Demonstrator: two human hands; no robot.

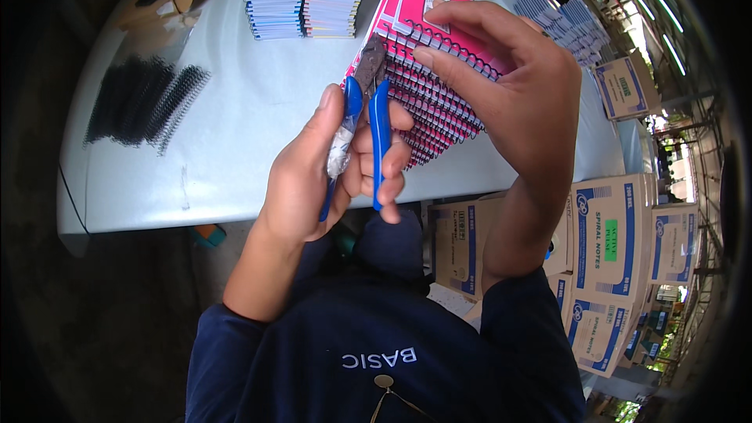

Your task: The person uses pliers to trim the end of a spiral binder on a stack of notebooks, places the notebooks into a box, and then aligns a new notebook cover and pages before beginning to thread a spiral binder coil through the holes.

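Gripping blue-handled cutters [380,141], the left hand [298,168] points their nose at the pink notebooks [435,92], upper centre, probably keeping the bindings within reach; the right hand [536,82] spreads thumb and forefinger over the top coil [462,48], perhaps for steadying.

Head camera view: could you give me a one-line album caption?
Blue-handled pliers in a person's left grip, the right grip parted over stacked pink spiral notebooks.
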